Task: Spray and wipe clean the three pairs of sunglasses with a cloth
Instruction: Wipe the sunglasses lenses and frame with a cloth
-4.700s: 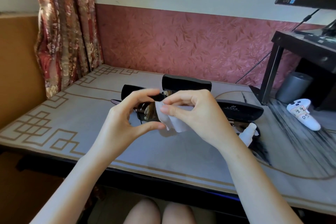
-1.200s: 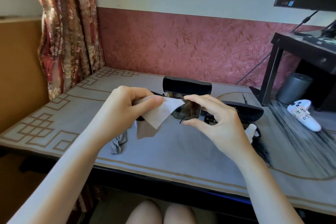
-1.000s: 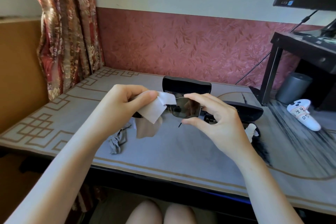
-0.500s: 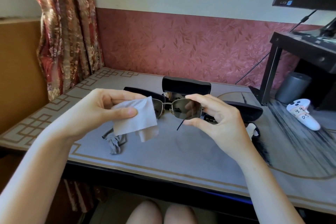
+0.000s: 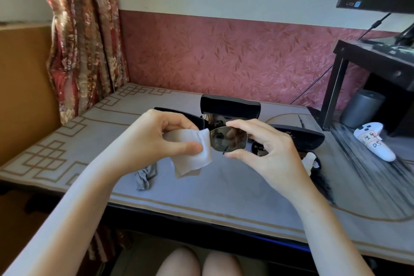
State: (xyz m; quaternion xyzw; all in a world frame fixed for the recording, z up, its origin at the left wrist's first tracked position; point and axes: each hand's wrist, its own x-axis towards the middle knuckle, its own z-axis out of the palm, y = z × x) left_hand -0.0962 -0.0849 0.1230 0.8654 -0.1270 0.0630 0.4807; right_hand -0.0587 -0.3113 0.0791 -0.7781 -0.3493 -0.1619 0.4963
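Sunglasses [image 5: 228, 139]: held in the air above the middle of the bench [image 5: 224, 188].
My right grip [image 5: 268, 150]: pinches the right lens by its rim, thumb below, fingers on top.
My left grip [image 5: 156, 139]: pinches a white cloth [image 5: 192, 157] against the left end of the frame; that lens is hidden behind it.
On the bench, far side: open case [image 5: 230, 105], with a left case [image 5: 179, 114] and a right case [image 5: 300, 139] beside it.
Near left: crumpled grey rag [image 5: 145, 175].
Far right: white controller [image 5: 374, 141], grey cylinder [image 5: 360, 107].
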